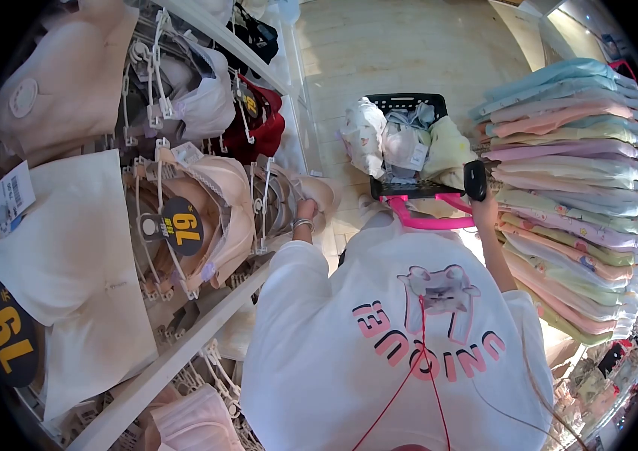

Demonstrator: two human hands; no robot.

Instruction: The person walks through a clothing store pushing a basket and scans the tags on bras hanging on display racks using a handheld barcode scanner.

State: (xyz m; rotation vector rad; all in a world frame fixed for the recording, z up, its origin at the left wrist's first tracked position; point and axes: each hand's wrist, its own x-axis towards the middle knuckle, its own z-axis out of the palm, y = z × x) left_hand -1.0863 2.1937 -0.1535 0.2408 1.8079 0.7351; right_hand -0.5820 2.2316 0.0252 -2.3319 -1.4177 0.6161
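Observation:
On the left, my left hand (305, 209), with a bracelet at the wrist, has its fingers curled at the edge of a beige bra (320, 194) hanging at the end of a rack row. My right hand (486, 210) is closed beside the pink handle (435, 222) of a shopping cart, around the lower end of a black rounded object (475, 180); its fingers are partly hidden. Ahead of me, the cart's black basket (407, 99) holds white, pale yellow and grey-blue garments (448, 154).
Bras on white hangers fill the left rack (183, 334), with black price tags (183, 225) among them. Pastel garments (567, 150) hang in a dense row at the right. Pale floor tiles (379, 45) run ahead between the racks.

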